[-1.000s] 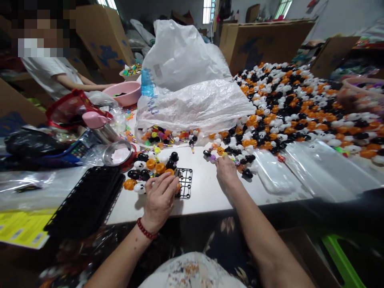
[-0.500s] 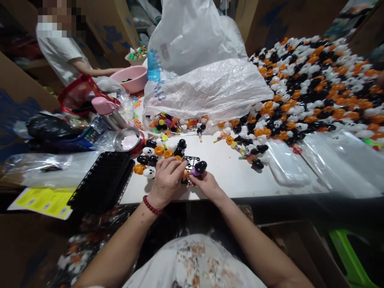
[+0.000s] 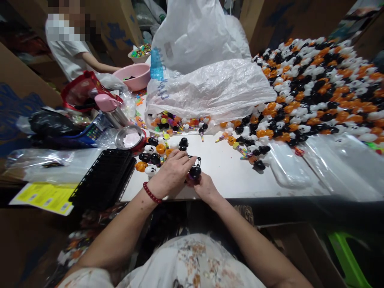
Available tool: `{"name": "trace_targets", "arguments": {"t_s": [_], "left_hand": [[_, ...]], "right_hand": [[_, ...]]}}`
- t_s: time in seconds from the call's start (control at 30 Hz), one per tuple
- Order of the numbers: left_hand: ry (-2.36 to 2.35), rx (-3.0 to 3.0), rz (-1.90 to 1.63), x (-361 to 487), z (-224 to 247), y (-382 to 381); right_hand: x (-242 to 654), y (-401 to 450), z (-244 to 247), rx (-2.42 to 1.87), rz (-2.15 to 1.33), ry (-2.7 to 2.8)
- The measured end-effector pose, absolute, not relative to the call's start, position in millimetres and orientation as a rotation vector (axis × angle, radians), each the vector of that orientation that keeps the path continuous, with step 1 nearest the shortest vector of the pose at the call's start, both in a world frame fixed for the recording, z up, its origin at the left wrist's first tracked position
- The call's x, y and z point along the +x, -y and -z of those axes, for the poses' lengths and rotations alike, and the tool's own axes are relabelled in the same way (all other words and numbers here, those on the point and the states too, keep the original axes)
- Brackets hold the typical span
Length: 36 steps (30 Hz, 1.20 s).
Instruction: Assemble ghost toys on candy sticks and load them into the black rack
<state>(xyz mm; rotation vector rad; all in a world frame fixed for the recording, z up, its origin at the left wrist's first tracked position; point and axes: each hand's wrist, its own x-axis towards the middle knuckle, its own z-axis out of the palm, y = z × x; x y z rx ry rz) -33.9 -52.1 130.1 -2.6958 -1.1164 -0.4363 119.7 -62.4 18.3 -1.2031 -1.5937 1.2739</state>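
My left hand [image 3: 172,170], with a red bead bracelet at the wrist, curls over a small black grid tray [image 3: 198,161] at the table's front edge. It covers most of the tray. Pinched in my right hand [image 3: 207,187] is a small toy with a shiny black head [image 3: 195,172] and a purple part below, held against the near side of the tray beside my left fingers. What lies under my left palm is hidden. Left of the tray sit several toy heads, among them a white ghost [image 3: 150,171] and an orange pumpkin [image 3: 141,166].
A stack of black grid trays [image 3: 103,176] lies at left, near a metal bowl [image 3: 129,138] and pink-lidded flask [image 3: 109,106]. Clear plastic bags [image 3: 288,166] lie right, before a large heap of toy heads [image 3: 318,88]. A co-worker [image 3: 67,52] reaches toward a pink basin [image 3: 135,76].
My right hand has brought the black-headed toy down and slightly left against the tray. My left fingers have shifted right, over the tray and close to the toy.
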Motion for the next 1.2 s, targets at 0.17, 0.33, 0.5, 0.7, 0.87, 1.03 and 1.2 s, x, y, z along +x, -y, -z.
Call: {"name": "trace_targets", "arguments": {"t_s": [0.17,0.33,0.5,0.7,0.87,1.03,1.2], "left_hand": [[1.147,-2.733,0.537,-39.6,-126.7,51.7],[1.183,-2.779,0.651,-48.6,-121.3,50.2],[1.183,-2.798,0.672,-54.4,-116.0,49.1],[1.150,-2.815,0.718,-55.7,-111.4,48.3],[1.171,-2.831,0.703,-55.1,-111.2,48.2],[1.169,-2.862,0.733,-54.9,-111.4,49.1],[1.261,-2.876,0.773,-54.0,-118.0,51.5]], "right_hand": [[121.7,62.2,-27.7,-1.181,-1.013,1.901],[120.8,61.3,-32.3,-1.292,-0.881,2.081],[123.9,56.8,-31.6,-1.255,-1.006,1.962],[127.8,53.9,-25.8,-1.166,-1.186,1.831],[126.6,56.0,-24.5,-1.193,-1.076,1.920],[121.8,58.3,-34.6,-1.317,-0.831,2.228],[116.1,55.8,-44.5,-1.397,-0.796,2.388]]}}
